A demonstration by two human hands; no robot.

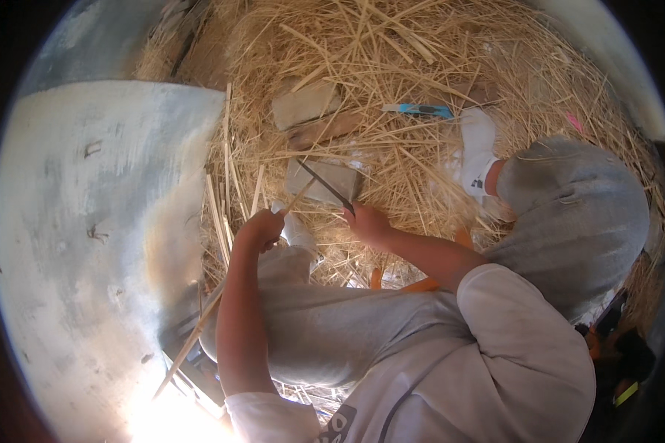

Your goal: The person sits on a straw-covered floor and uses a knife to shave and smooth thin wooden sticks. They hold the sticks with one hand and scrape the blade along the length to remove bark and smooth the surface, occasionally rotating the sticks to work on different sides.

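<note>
My left hand [262,229] is closed around a long pale split strip [299,195], which looks like bamboo. The strip runs back under my left forearm toward the bright lower left. My right hand [368,224] grips a narrow dark knife-like tool [326,186], its blade slanting up and to the left. The blade crosses the strip's tip above a grey brick [334,182]; I cannot tell whether the two touch. The tool's handle is hidden in my fingers.
Loose straw-coloured shavings [391,44] cover the floor. Beyond the hands lie another brick [305,105], a brown block [325,131] and a blue utility knife [421,111]. A pale panel [103,221] stands at left. My white-socked foot [479,148] rests at right.
</note>
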